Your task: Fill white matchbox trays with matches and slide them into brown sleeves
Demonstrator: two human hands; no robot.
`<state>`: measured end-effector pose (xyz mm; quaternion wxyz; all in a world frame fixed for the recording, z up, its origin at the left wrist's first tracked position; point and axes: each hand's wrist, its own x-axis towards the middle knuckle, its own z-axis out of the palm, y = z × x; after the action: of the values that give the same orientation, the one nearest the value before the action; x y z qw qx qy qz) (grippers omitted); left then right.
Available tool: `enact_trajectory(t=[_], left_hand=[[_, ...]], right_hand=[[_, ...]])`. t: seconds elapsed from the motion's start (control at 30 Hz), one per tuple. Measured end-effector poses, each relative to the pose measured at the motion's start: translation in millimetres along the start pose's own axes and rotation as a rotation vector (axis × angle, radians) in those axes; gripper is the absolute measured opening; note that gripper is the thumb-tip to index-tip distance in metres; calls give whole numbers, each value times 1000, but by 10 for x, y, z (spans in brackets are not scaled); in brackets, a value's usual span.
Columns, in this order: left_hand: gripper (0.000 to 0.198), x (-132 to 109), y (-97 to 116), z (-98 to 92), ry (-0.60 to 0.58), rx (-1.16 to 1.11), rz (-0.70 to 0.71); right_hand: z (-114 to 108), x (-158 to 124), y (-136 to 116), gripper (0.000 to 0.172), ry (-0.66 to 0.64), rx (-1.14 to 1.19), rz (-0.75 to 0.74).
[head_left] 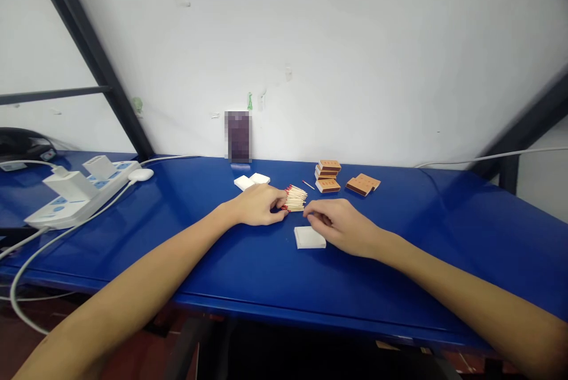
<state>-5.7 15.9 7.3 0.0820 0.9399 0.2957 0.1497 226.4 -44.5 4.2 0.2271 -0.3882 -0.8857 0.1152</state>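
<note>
A pile of red-tipped matches (296,197) lies on the blue table (248,261). My left hand (257,205) rests beside it with fingers curled, pinching the left ends of the matches. My right hand (344,225) lies just right of the pile, fingers curled toward it, above an empty white matchbox tray (309,237). What the right fingers hold is hidden. Two more white trays (251,181) sit behind my left hand.
A stack of brown matchbox sleeves (327,176) and two loose sleeves (362,184) lie further back. One stray match (308,184) lies near them. A white power strip with plugs (84,187) and cables occupies the left. A dark upright object (238,136) leans on the wall.
</note>
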Motion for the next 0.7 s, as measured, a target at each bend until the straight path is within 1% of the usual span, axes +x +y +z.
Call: enact_trajectory(t=[0.07, 0.17, 0.27, 0.37, 0.5, 0.57, 0.7], left_hand=[[20, 7, -4, 22, 4, -24, -14], [18, 14, -5, 34, -5, -45, -40], [17, 18, -4, 33, -3, -55, -46], [18, 11, -11, 30, 5, -61, -38], [19, 0, -34, 21, 10, -52, -38], [22, 0, -43, 13, 9, -39, -39], [28, 4, -38, -3, -12, 5, -34]], right_hand=[[75, 13, -52, 15, -5, 31, -4], [174, 65, -83, 18, 29, 82, -5], [212, 100, -20, 24, 97, 134, 23], [214, 105, 100, 24, 148, 67, 50], [216, 105, 177, 29, 99, -8, 16], [221, 110, 169, 28, 83, -25, 5], [227, 122, 146, 21, 95, -33, 6]])
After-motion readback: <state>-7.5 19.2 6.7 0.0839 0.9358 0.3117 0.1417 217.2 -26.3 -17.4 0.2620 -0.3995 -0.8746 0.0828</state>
